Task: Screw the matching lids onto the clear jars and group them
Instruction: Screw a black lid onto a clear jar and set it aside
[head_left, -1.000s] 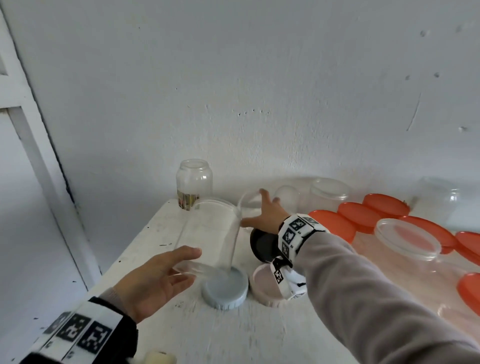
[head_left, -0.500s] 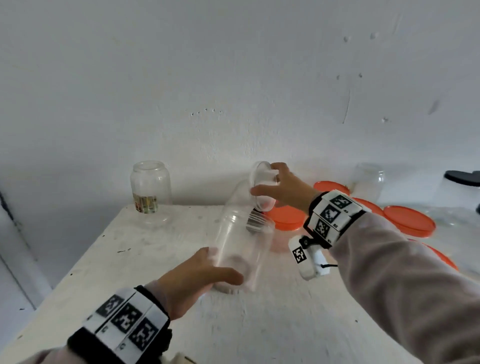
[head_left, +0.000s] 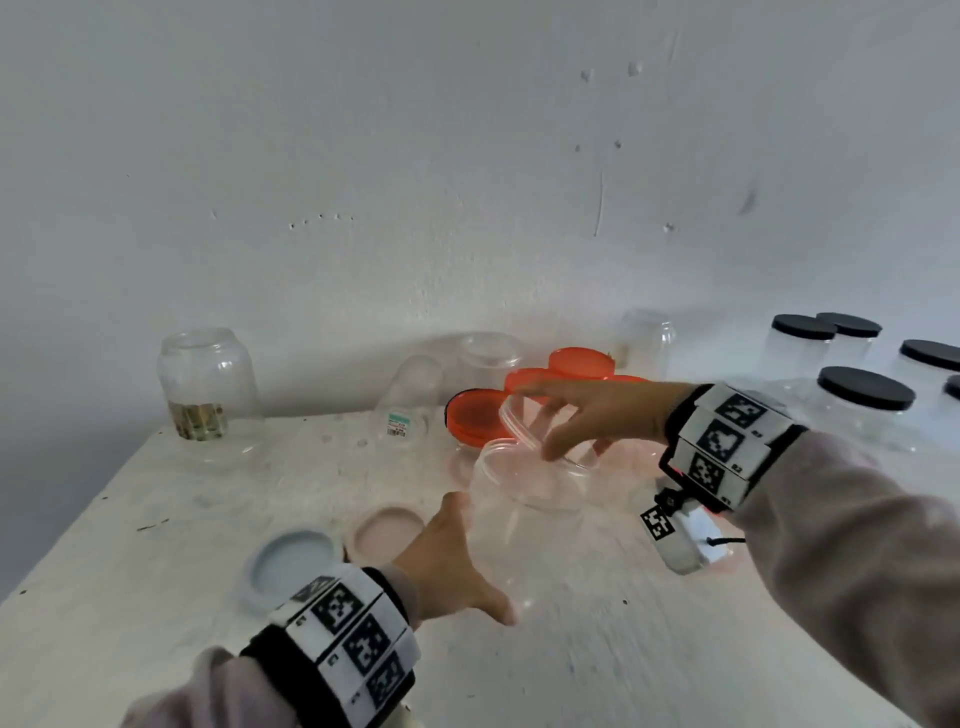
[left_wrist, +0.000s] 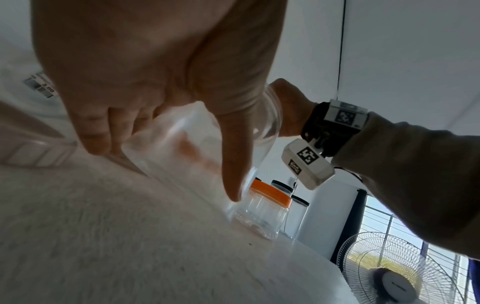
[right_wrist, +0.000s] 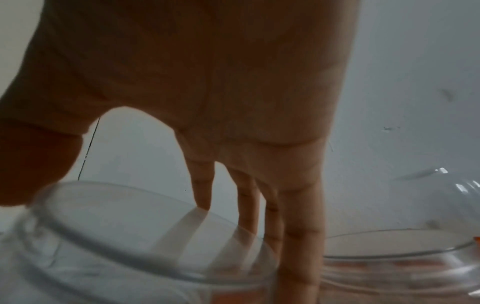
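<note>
A tall clear jar (head_left: 524, 509) stands mid-table, and my left hand (head_left: 457, 566) grips it low down, thumb on one side and fingers on the other (left_wrist: 96, 142). My right hand (head_left: 587, 415) pinches a clear round lid (head_left: 535, 431) by its rim, thumb against fingers. The lid hangs tilted just above the jar's open mouth. In the right wrist view the clear lid (right_wrist: 124, 218) fills the bottom left under my fingers. The jar (left_wrist: 182, 148) looks blurred in the left wrist view.
Orange lids (head_left: 550, 384) lie stacked behind the jar. A blue lid (head_left: 291, 564) and a pink lid (head_left: 387, 530) lie left of my left hand. An open glass jar (head_left: 208, 384) stands far left, a small labelled jar (head_left: 410, 400) near the wall. Black-lidded jars (head_left: 862, 405) are grouped right.
The right hand has picked up the clear lid and brought it down over the jar's mouth. The left hand has taken hold of the jar's base. My view has swung right.
</note>
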